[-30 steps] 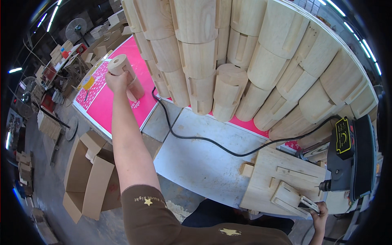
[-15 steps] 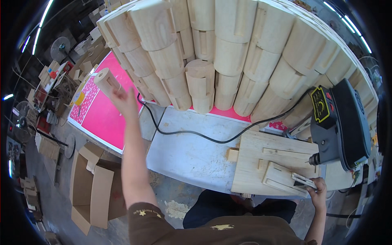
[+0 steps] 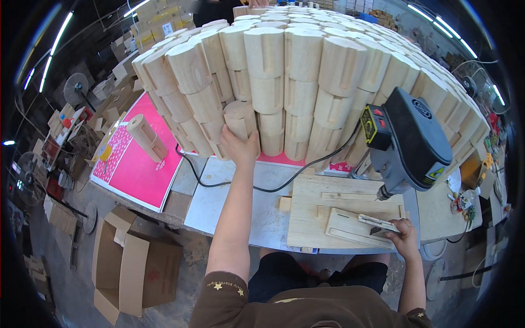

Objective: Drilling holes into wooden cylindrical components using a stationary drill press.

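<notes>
In the head view, our left hand (image 3: 240,144) is curved around the near side of a wood cylinder (image 3: 239,113), fingers on its left and thumb on its right. The hand grips it low, leaving the upper part showing above the fingers. Our right hand (image 3: 403,236), well to the right and nearer our body, is closed on the end of a slim piece (image 3: 377,222) that reaches left over a small plate (image 3: 353,225). The plate lies on a board (image 3: 306,216), just left of that hand.

Stacks (image 3: 265,82) of similar cylinders rise as a wall right behind the left hand and on both sides of it, blocking the way forward. To its left, well apart, a wood column (image 3: 143,131) with a hole in its top stands on a pink sheet (image 3: 139,177). A black cable (image 3: 281,187) runs across behind the left forearm, which hides part of it, and bends up to the right. The drill (image 3: 410,139) looms beyond the right hand, its chuck (image 3: 384,192) over the board. Farther left and nearer us than the left hand, an open box (image 3: 134,268) sits on the floor (image 3: 199,257).
</notes>
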The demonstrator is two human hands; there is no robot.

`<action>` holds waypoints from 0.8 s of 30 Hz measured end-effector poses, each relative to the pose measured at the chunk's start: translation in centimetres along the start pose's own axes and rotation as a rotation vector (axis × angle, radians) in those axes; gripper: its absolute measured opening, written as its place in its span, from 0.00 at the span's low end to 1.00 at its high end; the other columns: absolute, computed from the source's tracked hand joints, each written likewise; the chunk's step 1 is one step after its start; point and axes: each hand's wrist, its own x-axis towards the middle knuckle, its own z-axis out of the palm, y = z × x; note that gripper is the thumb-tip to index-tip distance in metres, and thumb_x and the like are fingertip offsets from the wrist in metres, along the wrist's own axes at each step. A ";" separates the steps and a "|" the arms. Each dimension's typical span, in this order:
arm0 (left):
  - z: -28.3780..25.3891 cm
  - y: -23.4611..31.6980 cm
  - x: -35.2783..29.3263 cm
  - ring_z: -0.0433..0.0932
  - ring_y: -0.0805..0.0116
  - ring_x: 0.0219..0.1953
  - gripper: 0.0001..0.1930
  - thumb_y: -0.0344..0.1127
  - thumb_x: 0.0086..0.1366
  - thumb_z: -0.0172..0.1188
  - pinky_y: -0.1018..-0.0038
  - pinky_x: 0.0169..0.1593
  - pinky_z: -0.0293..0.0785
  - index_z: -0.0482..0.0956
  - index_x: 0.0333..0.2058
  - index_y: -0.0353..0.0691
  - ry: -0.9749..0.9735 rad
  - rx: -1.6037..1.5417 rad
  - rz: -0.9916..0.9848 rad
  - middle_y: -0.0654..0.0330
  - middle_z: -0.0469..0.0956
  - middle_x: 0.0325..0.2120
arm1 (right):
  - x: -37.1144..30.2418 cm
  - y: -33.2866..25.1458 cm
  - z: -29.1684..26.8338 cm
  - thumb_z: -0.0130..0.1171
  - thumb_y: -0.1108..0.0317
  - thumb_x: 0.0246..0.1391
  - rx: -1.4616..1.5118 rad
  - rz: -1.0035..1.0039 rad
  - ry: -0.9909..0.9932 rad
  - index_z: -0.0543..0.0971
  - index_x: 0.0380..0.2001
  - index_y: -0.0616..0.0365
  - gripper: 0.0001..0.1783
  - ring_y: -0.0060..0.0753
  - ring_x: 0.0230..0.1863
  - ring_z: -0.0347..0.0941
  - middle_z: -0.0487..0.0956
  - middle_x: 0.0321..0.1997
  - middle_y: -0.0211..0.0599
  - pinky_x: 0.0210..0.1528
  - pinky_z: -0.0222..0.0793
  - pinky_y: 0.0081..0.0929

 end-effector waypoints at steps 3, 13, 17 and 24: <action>-0.2 1.3 0.4 0.63 0.45 0.50 0.41 0.35 0.38 0.71 0.59 0.55 0.60 0.60 0.52 0.31 -0.009 0.042 -0.120 0.43 0.64 0.46 | -0.1 0.3 0.0 0.66 0.73 0.28 0.014 -0.011 0.013 0.79 0.31 0.58 0.18 0.46 0.32 0.70 0.75 0.26 0.40 0.35 0.64 0.36; -2.6 -1.1 -2.5 0.66 0.59 0.46 0.34 0.35 0.41 0.70 0.67 0.52 0.62 0.66 0.47 0.31 0.099 -0.348 -0.114 0.53 0.67 0.41 | -0.3 0.7 -0.2 0.67 0.70 0.30 0.033 -0.081 0.030 0.79 0.32 0.56 0.18 0.45 0.30 0.69 0.74 0.24 0.39 0.35 0.64 0.37; -9.0 2.6 -6.4 0.70 0.69 0.41 0.24 0.34 0.49 0.67 0.72 0.48 0.66 0.71 0.44 0.30 -0.028 -0.431 -0.137 0.57 0.72 0.39 | -0.3 0.9 -0.4 0.67 0.70 0.30 0.016 -0.111 0.039 0.79 0.32 0.56 0.18 0.45 0.31 0.69 0.73 0.23 0.39 0.35 0.65 0.37; -15.0 8.1 -14.4 0.73 0.73 0.42 0.20 0.33 0.52 0.66 0.76 0.48 0.68 0.76 0.44 0.32 -0.807 -0.674 -0.440 0.57 0.77 0.39 | 0.1 2.9 -0.6 0.67 0.70 0.32 0.093 -0.159 -0.093 0.79 0.34 0.56 0.18 0.46 0.34 0.70 0.75 0.28 0.40 0.37 0.66 0.36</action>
